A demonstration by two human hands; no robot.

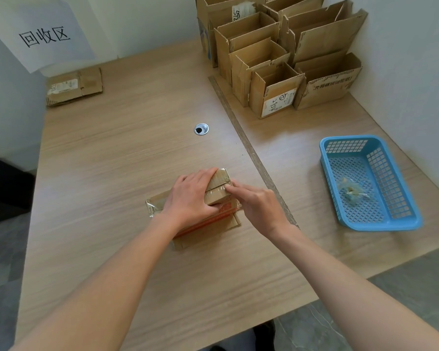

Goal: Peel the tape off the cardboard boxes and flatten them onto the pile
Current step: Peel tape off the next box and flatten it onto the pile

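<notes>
Both hands met on the box (214, 198): the left hand (192, 198) lay flat, pressing it to the surface (127, 153), while the right hand (257, 207) picked at the tape (217, 190). Light, stiff cardboard; slick tape probably lifts best from its end.

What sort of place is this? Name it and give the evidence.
Probably a recycling corner in an office or storeroom: a wall sign reads "recycling area", opened cardboard boxes stand by the wall, flattened cardboard lies beneath the sign, and a blue basket holds peeled tape.
</notes>
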